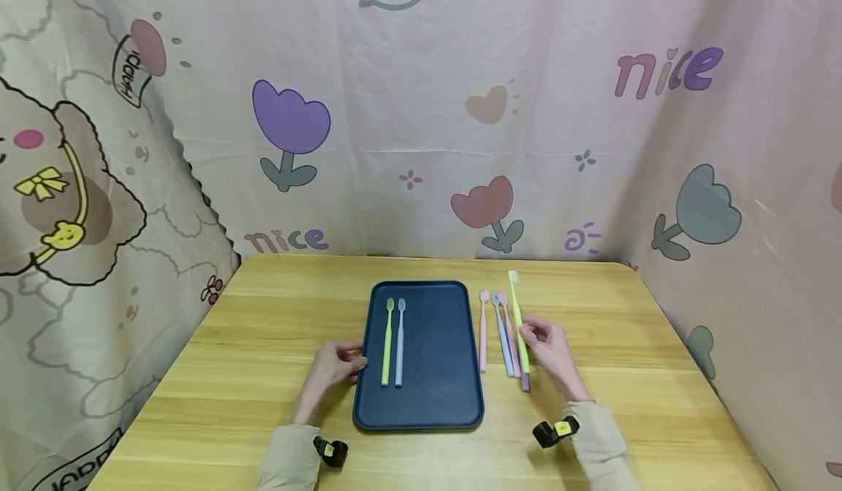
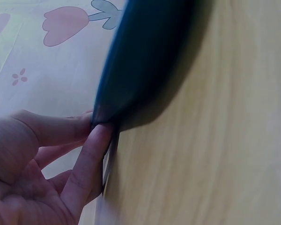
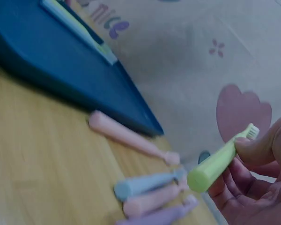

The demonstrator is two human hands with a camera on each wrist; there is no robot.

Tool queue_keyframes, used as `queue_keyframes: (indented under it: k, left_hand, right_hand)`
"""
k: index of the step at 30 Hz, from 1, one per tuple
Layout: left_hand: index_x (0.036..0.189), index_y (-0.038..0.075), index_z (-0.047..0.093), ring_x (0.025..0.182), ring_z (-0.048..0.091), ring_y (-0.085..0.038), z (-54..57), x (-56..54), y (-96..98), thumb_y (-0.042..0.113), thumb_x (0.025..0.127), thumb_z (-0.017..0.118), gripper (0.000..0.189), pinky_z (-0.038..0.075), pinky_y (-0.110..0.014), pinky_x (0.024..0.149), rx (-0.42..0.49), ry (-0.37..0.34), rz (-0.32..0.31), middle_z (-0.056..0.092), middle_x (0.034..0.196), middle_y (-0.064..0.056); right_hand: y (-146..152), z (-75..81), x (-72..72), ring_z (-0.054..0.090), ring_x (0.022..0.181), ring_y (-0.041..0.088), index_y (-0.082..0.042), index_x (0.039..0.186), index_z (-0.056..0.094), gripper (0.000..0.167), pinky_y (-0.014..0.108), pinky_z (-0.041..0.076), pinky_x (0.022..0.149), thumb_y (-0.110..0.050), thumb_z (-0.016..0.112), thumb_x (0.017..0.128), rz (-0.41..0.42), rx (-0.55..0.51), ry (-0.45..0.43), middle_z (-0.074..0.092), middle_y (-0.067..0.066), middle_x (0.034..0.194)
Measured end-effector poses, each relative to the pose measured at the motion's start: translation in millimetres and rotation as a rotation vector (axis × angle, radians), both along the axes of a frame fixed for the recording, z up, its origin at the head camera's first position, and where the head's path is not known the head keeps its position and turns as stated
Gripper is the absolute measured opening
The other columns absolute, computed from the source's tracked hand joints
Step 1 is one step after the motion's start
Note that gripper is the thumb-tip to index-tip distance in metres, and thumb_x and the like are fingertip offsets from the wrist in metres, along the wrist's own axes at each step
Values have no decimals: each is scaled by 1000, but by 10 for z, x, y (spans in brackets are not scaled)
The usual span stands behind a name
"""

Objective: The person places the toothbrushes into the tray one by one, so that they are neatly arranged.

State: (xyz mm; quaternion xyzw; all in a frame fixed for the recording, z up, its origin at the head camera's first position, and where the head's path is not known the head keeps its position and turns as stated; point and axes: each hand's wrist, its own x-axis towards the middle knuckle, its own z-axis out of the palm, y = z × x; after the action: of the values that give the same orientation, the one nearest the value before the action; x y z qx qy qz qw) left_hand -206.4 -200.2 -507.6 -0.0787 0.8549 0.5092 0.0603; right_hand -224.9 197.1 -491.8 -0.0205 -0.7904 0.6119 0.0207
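A yellow-green toothbrush (image 1: 517, 312) is pinched between thumb and fingers of my right hand (image 1: 551, 348), raised above the table with its bristle end pointing away. Below and left of it lie a pink toothbrush (image 3: 126, 135), a blue toothbrush (image 3: 143, 185), another pink toothbrush (image 3: 150, 200) and a purple toothbrush (image 3: 161, 216). My left hand (image 1: 334, 365) grips the left rim of a dark blue tray (image 1: 437, 352); thumb and finger pinch that edge in the left wrist view. On the tray's left side, a green toothbrush (image 1: 387, 348) and a blue toothbrush (image 1: 400, 346) lie parallel.
The wooden table (image 1: 276, 316) carries everything. Behind and beside it hangs a printed curtain (image 1: 395, 111) with flowers and lettering. The loose pink toothbrush lies close to the tray's right rim. Both wrists wear small black cameras.
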Motion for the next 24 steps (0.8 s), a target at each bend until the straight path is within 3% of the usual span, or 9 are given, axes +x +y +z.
queue_keyframes:
  k: [12,24]
  left_hand:
    - [120,-10,69,58,65,-12,-20,3,-6,-3,87,73,34,61,-27,54,2,1,4,73,85,-18]
    - [121,-8,69,60,65,-13,-5,-4,6,-3,88,72,34,61,-27,56,-5,-7,12,73,85,-16]
  right_hand:
    - [-356,111,20,55,66,3,18,116,62,28,16,48,57,0,63,95,31,-9,5,64,0,82]
    - [-667,59,-13,57,59,8,17,111,64,24,21,52,52,-1,65,94,162,-110,-21,63,0,77]
